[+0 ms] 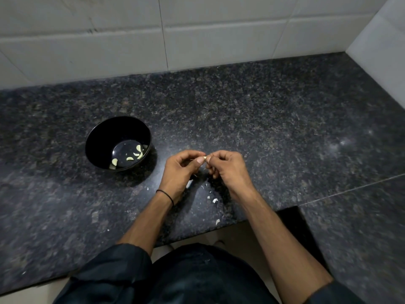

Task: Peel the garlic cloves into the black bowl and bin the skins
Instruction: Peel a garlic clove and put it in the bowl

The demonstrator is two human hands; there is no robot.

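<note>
Left hand [182,165]: fingers curled, thumb and forefinger pinching a small pale garlic clove [205,157] above the counter.
Right hand [228,167]: fingers curled, fingertips pinching the same clove from the other side, close against the left hand's thumb.
Round glossy black bowl [114,132]: upright on the dark speckled granite countertop [263,117], left of both hands.
Peeled pale-yellow cloves [129,158]: several, lying on the bowl's bottom.
White papery skin scraps [215,200]: scattered on the counter below the hands, near the front edge.
Thin black wristband [165,195]: around the left wrist.
White tiled wall [219,40]: behind the counter.
</note>
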